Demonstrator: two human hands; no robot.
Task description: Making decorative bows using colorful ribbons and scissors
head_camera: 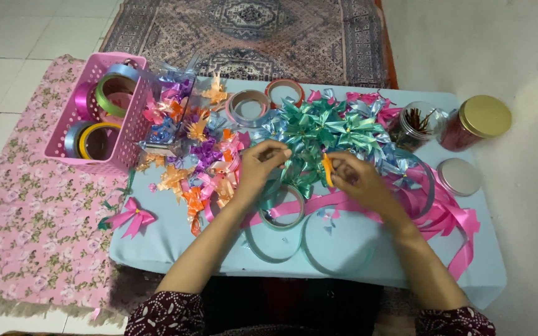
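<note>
Left hand [258, 167]: fingers [279, 153] pinched together on a strip of teal ribbon [281, 186] at mid-worktop, apparently to keep it taut; right hand [355, 180]: fingers clamped on a small orange piece [327, 170], held up beside the green bows [325, 127]; pink ribbon [443, 214] trails right. Pink basket [122, 134], far left: ribbon rolls upright. Open clear jar [415, 124], far right: brown sticks; red jar [474, 121] shut with a gold lid; loose silver lid [459, 176] on the pale blue worktop [175, 239].

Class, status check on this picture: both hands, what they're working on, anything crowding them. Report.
Left hand pinching teal ribbon. Right hand gripping an orange piece. Green bows piled just behind; pink ribbon trailing right.
</note>
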